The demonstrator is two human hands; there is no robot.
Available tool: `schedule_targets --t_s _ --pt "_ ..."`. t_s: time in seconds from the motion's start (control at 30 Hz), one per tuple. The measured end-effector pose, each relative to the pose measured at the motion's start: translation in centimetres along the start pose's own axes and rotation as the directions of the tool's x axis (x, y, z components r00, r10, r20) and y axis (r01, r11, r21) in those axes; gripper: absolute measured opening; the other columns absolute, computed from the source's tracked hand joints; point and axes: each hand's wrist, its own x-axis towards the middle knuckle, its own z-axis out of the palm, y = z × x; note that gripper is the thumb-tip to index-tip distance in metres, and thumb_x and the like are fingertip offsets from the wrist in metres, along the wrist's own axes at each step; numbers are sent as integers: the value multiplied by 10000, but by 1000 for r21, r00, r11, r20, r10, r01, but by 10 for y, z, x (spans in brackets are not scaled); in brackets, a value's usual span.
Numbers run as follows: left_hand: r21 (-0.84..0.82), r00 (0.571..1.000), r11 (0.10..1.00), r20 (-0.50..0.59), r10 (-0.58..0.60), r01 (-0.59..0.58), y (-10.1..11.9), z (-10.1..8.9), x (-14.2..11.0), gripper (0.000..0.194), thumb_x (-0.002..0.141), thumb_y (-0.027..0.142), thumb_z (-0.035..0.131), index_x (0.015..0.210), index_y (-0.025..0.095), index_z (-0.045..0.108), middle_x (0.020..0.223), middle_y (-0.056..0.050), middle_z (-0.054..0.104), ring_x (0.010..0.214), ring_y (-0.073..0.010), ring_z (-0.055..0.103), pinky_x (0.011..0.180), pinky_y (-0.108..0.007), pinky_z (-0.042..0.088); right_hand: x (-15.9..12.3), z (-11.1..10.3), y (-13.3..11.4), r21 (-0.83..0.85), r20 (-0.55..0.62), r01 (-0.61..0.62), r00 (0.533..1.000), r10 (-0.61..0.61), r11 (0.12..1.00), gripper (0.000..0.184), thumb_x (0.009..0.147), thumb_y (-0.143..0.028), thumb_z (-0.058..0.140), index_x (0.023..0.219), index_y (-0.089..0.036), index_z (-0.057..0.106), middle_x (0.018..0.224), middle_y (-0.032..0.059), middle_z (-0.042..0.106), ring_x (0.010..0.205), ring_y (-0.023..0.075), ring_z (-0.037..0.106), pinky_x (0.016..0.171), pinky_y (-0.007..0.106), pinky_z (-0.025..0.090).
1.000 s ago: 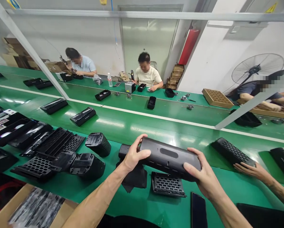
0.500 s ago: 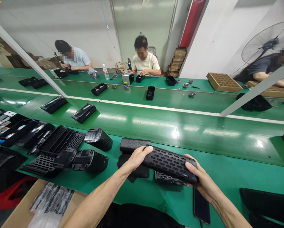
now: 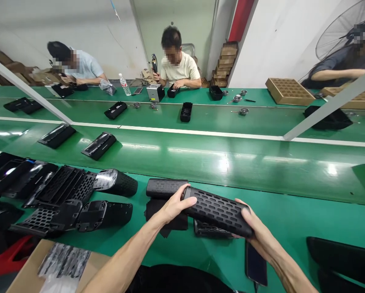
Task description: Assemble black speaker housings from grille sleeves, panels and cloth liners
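Observation:
I hold a long black speaker housing (image 3: 217,210) with slotted grille holes, tilted down to the right above the green table. My left hand (image 3: 174,205) is closed round its left end, thumb on top. My right hand (image 3: 253,231) grips the right end from below. Under the housing lies a flat perforated black panel (image 3: 209,230). Behind my left hand rests another black housing (image 3: 166,188) on a dark cloth (image 3: 167,219). A black phone (image 3: 256,265) lies near my right wrist.
Black grilles and shells (image 3: 75,189) crowd the table at left, above a cardboard box (image 3: 48,268). The green conveyor (image 3: 201,154) carries black parts (image 3: 98,145). Three people work on the far side; brown trays (image 3: 289,91) sit at far right. A dark part (image 3: 341,256) lies at lower right.
I have turned the housing so its slotted grille side faces up instead of the smooth side, and lowered it toward the table. The neighbour's hand at right has left the view.

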Motion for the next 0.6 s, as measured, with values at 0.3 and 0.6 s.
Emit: schedule_targets --t_s 0.3,0.6 --pt "169 888 983 -439 136 -67 -38 8 -5 337 946 529 623 1005 201 669 941 -57 738 818 -196 676 694 -287 511 102 -12 -24 122 -128 151 982 -136 981 546 675 -448 937 1096 -244 656 995 32 696 720 181 610 530 285 494" --pt "512 715 807 -678 168 295 -139 -22 -49 78 937 244 610 890 251 672 838 -11 673 914 -216 629 858 -323 448 219 -26 -42 30 -404 128 909 -105 991 509 692 -405 826 1101 -293 544 1418 172 614 960 315 694 725 527 574"
